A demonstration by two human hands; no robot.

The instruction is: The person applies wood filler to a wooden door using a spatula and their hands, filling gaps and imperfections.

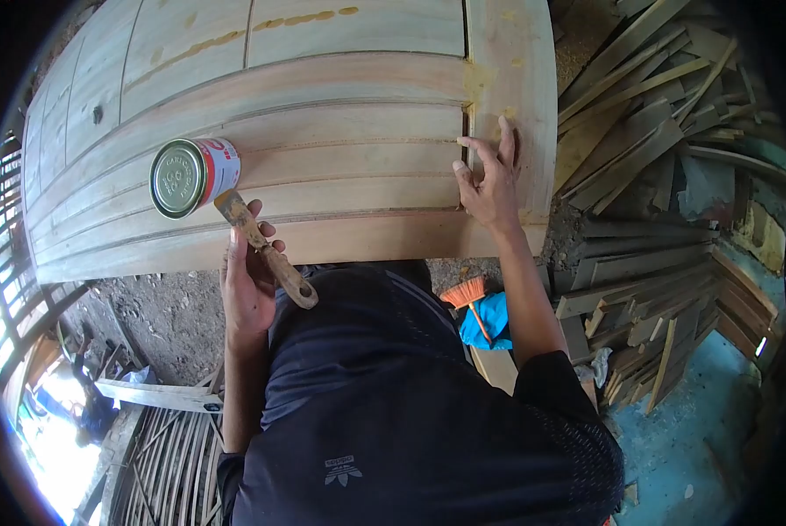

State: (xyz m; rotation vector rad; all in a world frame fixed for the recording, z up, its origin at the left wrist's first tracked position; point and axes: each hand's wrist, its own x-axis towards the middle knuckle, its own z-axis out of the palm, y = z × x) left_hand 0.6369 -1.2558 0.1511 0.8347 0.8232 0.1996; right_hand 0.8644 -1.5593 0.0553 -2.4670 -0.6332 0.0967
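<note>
My left hand (251,285) is closed around a putty knife (263,248); its stained blade points up and left, and its worn handle has a hole at the end. Just beyond the blade, a round metal can (224,167) with a closed lid and a red and white label sits on a wooden door panel (349,127). My right hand (491,180) rests at the right part of the panel, fingers apart, fingertips by the dark joint between the slats and the wide end board. Nothing shows in it. Yellowish filler marks (310,17) run along the upper boards.
Scrap boards (647,114) lie heaped at the right, with stacked planks (647,324) below them. An orange brush (465,293) and a blue cloth or bag (491,320) are beneath the panel's near edge. Thin wooden strips (169,469) and a spirit level (161,396) are at lower left.
</note>
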